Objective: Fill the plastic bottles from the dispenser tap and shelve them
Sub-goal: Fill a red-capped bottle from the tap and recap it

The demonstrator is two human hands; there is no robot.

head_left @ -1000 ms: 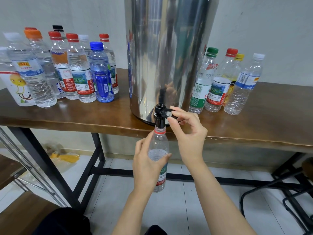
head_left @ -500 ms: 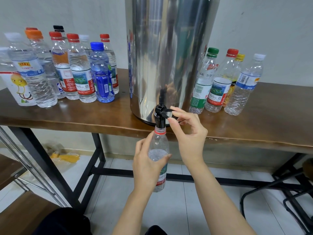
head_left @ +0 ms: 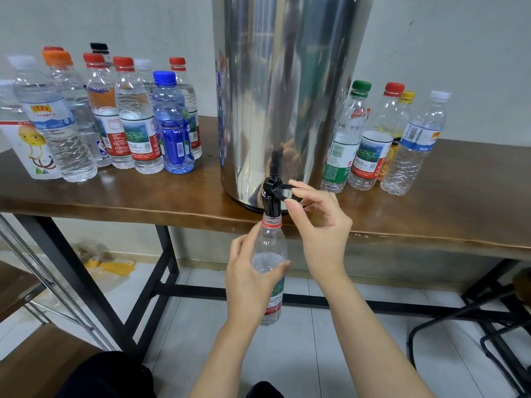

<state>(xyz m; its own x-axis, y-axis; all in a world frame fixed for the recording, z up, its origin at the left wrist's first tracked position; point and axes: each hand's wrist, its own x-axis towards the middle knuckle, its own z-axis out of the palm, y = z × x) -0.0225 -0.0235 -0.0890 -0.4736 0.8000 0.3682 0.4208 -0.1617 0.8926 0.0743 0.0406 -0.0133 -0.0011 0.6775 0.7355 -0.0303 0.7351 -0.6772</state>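
Head view: the left hand grasps the bottle upright, its mouth directly under the tap at the surface edge. The right hand pinches the tap lever, wrist raised. Judgement: keep the mouth centred; release the lever before water reaches the neck.

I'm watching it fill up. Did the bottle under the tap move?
No. The bottle stays under the black tap, mouth at the spout, gripped by the left hand.
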